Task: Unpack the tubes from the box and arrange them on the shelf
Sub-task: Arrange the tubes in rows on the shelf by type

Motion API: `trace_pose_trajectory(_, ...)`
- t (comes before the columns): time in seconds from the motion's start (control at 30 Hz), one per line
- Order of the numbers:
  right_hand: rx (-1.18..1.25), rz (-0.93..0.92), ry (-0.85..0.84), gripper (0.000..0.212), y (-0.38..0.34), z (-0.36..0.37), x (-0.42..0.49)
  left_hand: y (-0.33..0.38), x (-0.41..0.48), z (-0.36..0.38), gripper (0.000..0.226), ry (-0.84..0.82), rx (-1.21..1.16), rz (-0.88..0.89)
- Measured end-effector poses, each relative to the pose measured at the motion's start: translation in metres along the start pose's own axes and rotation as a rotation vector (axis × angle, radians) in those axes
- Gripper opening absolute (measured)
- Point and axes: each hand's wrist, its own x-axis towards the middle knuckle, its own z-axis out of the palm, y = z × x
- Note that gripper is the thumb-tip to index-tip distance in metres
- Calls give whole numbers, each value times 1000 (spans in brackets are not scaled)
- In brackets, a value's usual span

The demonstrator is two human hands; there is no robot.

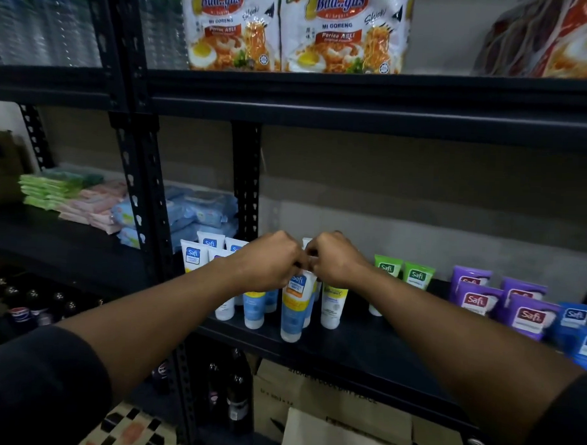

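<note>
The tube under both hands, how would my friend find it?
Look at the black middle shelf under the noodle packs. Near its front edge, the left hand and right hand pinch one standing tube. It stands nearer the edge than its white neighbours, with a yellow band.

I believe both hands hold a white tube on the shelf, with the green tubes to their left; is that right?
Not quite: the head view shows the green tubes to the right of the left hand and right hand, which do hold the white tube.
</note>
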Motion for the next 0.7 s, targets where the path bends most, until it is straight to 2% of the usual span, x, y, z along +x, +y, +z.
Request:
trace_pose_trajectory(0.27,-40,-8,-56,10,6,16,23,-14,4,11,17,-26,-22,-2)
trace_pose_trajectory(0.4,-76,-61,-127,13,6,11,26,-16,5,7,20,-99,-10,2)
trace_pose_trajectory(0.6,-197,-90,-195,25,0,7,29,-11,12,7,21,-170,48,15)
trace_pose_trajectory(0.63,-200,-88,-190,24,0,7,29,-11,13,7,19,-166,53,12)
trace_pose_trajectory(0.7,-198,-95,-169,6,0,8,29,-11,15,8,18,-161,71,5)
